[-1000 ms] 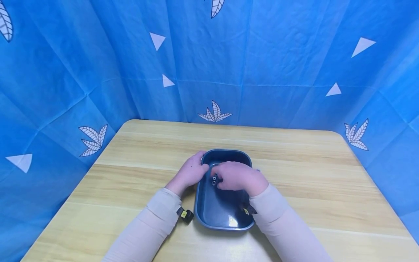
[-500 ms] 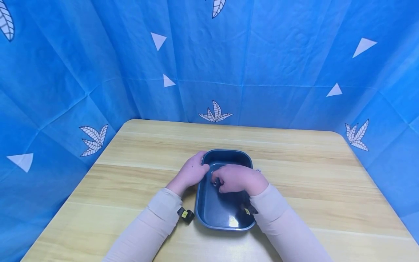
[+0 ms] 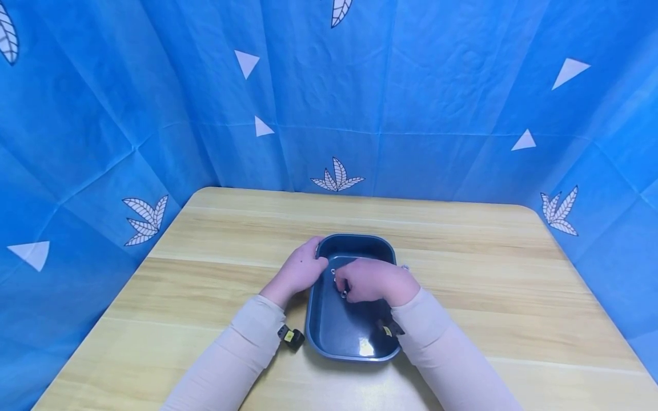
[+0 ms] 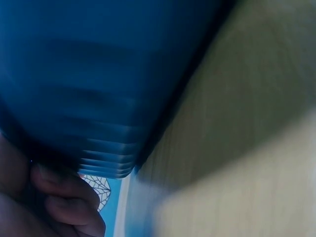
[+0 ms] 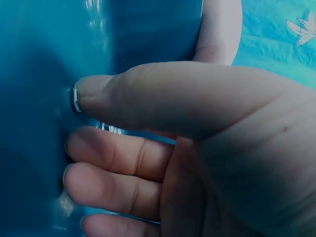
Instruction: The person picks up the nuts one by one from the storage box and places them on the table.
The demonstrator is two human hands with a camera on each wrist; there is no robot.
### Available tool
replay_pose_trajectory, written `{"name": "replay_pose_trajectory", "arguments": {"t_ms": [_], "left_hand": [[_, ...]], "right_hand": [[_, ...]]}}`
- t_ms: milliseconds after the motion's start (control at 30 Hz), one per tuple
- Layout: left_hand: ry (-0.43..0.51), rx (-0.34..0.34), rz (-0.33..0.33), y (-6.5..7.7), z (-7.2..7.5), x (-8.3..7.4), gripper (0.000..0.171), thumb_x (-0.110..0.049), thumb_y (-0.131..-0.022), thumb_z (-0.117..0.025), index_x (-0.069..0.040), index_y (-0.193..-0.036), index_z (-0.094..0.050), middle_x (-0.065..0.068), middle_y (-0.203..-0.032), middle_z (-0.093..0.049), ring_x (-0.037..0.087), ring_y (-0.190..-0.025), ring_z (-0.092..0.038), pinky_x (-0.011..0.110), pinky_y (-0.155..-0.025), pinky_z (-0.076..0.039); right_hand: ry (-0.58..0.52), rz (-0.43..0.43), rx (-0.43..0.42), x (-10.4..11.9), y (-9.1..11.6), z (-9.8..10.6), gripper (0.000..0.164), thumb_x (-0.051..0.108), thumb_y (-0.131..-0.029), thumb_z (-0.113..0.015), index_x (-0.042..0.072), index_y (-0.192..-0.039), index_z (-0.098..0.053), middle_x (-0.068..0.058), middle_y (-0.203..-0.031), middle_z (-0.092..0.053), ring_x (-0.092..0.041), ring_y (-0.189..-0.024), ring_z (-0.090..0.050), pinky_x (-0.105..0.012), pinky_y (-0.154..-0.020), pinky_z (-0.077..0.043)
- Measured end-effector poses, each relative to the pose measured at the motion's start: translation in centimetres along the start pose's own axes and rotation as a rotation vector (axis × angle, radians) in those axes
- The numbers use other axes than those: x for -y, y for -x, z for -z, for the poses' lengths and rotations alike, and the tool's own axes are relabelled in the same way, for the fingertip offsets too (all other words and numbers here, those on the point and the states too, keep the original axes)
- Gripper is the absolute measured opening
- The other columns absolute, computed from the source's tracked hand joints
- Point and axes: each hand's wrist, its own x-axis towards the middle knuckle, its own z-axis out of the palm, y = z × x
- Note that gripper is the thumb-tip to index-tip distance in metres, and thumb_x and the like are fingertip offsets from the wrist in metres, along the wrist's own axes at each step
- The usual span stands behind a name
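Observation:
A dark blue rectangular tray (image 3: 349, 337) stands on the table. My left hand (image 3: 302, 265) grips its left rim near the far corner, thumb over the edge; its curled fingers (image 4: 74, 197) show against the outer wall in the left wrist view. Inside the tray is my right hand (image 3: 372, 279), its fingers curled low over the floor. A small ring-shaped metal nut (image 3: 344, 294) sits between thumb and forefinger, its edge showing at the thumb tip in the right wrist view. Another small metal nut (image 3: 333, 272) lies just beyond the fingertips.
The light wooden table (image 3: 488, 285) extends around the tray. Behind and beside it hang blue curtains (image 3: 437, 85) with white leaf prints. A small shiny thing (image 3: 405, 267) shows just outside the tray's right rim. A black wrist camera (image 3: 291, 337) sits beside the tray's left wall.
One nut has shifted slightly nearer to me, toward the right thumb, as the right fingers curled in and moved slightly nearer. The left hand and tray have stayed in place.

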Motion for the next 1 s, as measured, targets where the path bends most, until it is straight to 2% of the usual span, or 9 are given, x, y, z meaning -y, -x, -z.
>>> {"name": "replay_pose_trajectory", "arguments": {"t_ms": [300, 533, 767, 1000], "left_hand": [[-0.008, 0.01, 0.006, 0.11, 0.08, -0.41, 0.054, -0.018, -0.1, -0.051, -0.013, -0.152, -0.042, 0.009, -0.146, -0.054, 0.031, -0.131, -0.053, 0.056, -0.108, -0.043], [-0.013, 0.001, 0.007, 0.28, -0.01, -0.63, 0.053, -0.016, -0.1, -0.052, -0.012, -0.151, -0.043, 0.009, -0.144, -0.055, 0.031, -0.13, -0.054, 0.056, -0.108, -0.043], [-0.01, -0.007, 0.009, 0.25, -0.08, -0.4, 0.052, -0.018, -0.1, -0.052, -0.011, -0.151, -0.043, 0.009, -0.145, -0.054, 0.032, -0.129, -0.054, 0.056, -0.106, -0.045], [-0.04, -0.02, -0.006, 0.21, 0.02, -0.35, 0.052, -0.018, -0.1, -0.051, -0.01, -0.151, -0.044, 0.01, -0.145, -0.055, 0.032, -0.129, -0.055, 0.056, -0.106, -0.045]], "right_hand": [[0.011, 0.028, -0.017, -0.01, 0.01, -0.12, 0.011, 0.012, -0.085, -0.075, 0.02, -0.089, -0.068, 0.01, -0.078, -0.06, -0.012, -0.073, -0.055, -0.027, -0.066, -0.048], [0.052, 0.057, -0.02, 0.19, -0.08, -0.59, 0.023, 0.006, -0.083, -0.07, 0.022, -0.072, -0.057, 0.008, -0.061, -0.05, -0.011, -0.059, -0.048, -0.025, -0.056, -0.04], [0.067, 0.066, -0.017, 0.26, -0.11, -0.67, 0.032, 0.003, -0.082, -0.065, 0.018, -0.059, -0.048, 0.007, -0.052, -0.034, -0.012, -0.049, -0.037, -0.024, -0.051, -0.032], [0.052, 0.044, -0.028, 0.13, 0.14, -0.31, 0.026, 0.009, -0.086, -0.066, 0.022, -0.065, -0.056, 0.007, -0.055, -0.045, -0.012, -0.053, -0.047, -0.025, -0.054, -0.039]]}}
